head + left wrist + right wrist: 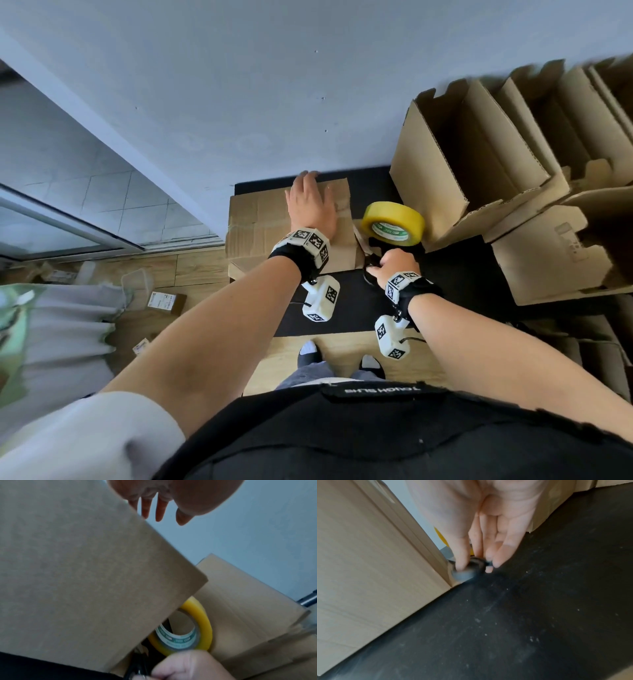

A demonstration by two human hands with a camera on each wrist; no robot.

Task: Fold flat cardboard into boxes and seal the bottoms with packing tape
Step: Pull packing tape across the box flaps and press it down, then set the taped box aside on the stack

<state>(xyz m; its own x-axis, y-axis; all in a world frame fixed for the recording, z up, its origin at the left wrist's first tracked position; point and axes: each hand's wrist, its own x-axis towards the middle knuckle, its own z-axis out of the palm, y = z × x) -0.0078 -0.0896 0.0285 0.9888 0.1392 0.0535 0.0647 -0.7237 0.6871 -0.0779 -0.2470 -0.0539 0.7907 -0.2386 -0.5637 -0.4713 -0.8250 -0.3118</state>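
The black table point(342, 308) sits against a pale wall. I keep my left hand point(311, 205) flat, fingers straight, on the box point(260, 219) so it stays put. My right hand point(394, 265) pinches black scissors point(467, 570), I think, beside the yellow tape point(394, 222). Finished boxes point(479, 164) wait on the right.

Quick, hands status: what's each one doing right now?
Left hand: open, fingers straight, resting flat on the cardboard box.
Right hand: pinching the black handle of scissors on the black mat.
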